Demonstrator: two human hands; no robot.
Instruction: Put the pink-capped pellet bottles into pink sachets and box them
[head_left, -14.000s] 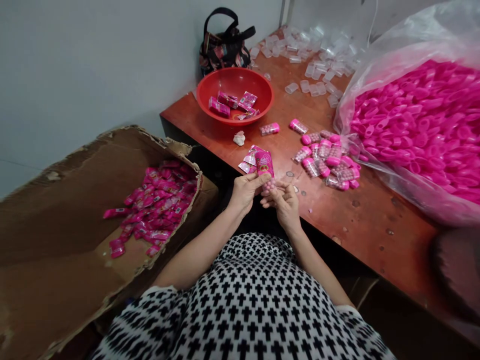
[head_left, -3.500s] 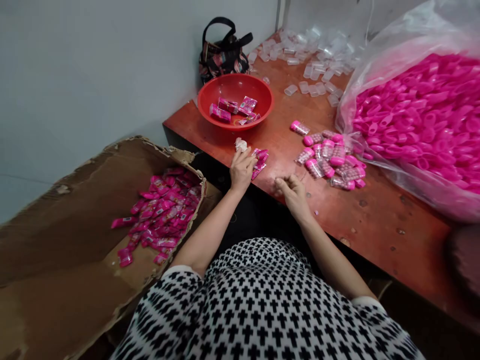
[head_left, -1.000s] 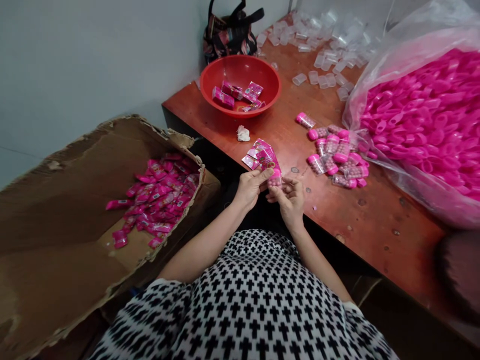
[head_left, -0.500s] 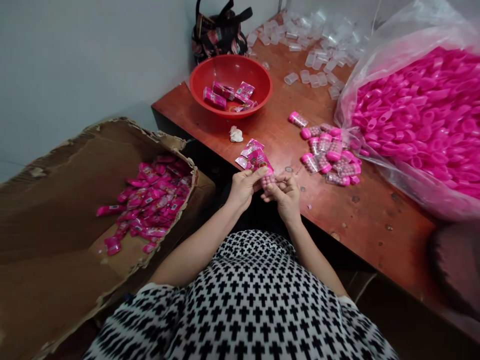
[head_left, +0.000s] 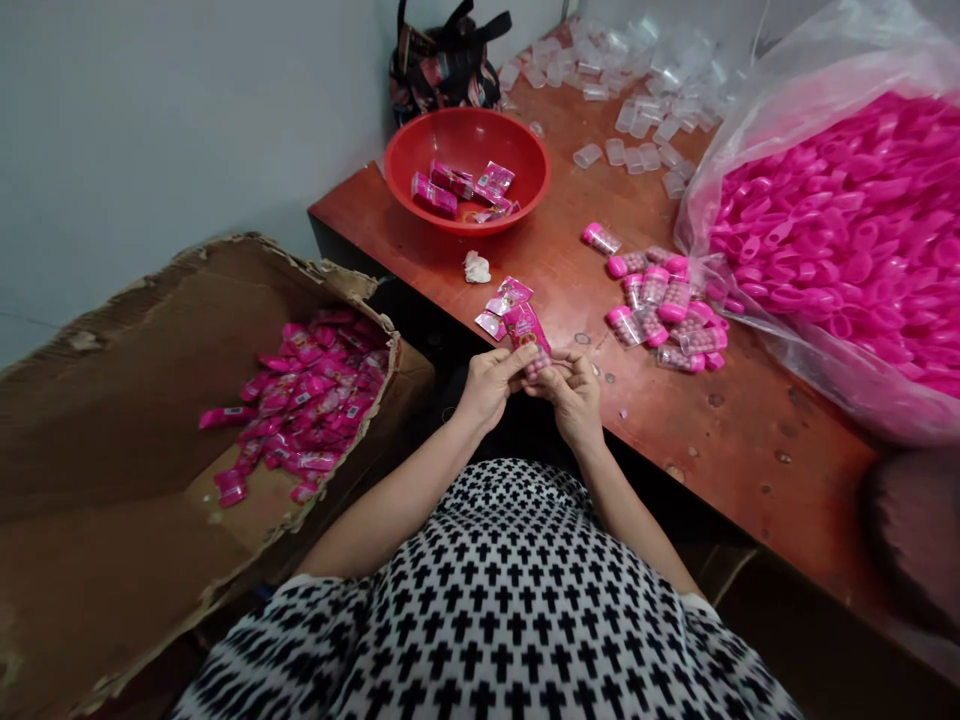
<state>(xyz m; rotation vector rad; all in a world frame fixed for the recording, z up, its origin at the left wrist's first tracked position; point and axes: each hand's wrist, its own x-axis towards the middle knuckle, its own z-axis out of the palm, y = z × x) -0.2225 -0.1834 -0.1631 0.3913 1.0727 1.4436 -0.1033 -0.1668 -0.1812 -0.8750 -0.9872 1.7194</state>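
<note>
Between both hands, over the table's front edge, is a small clear tube of pink candy balls. A printed pink wrapper sleeve covers its far end, hiding the cap. My left hand is closed, with its thumb pressed on the sleeve where it meets the tube. From the other side, my right hand pinches the tube's near end between thumb and fingers. Just beyond the hands, flat pink wrappers lie on the table. A loose pile of pink-capped candy tubes lies to the right.
A red bowl holds bundled wrappers, and a crumpled white scrap lies before it. Clear empty tubes lie at the back. A plastic bag of pink caps stands right. At left, a cardboard box contains wrapped tubes.
The wrapper sleeve has come down over the tube's pink cap, which showed before and is now covered. Both hands stay in nearly the same place; the whole view has shifted slightly.
</note>
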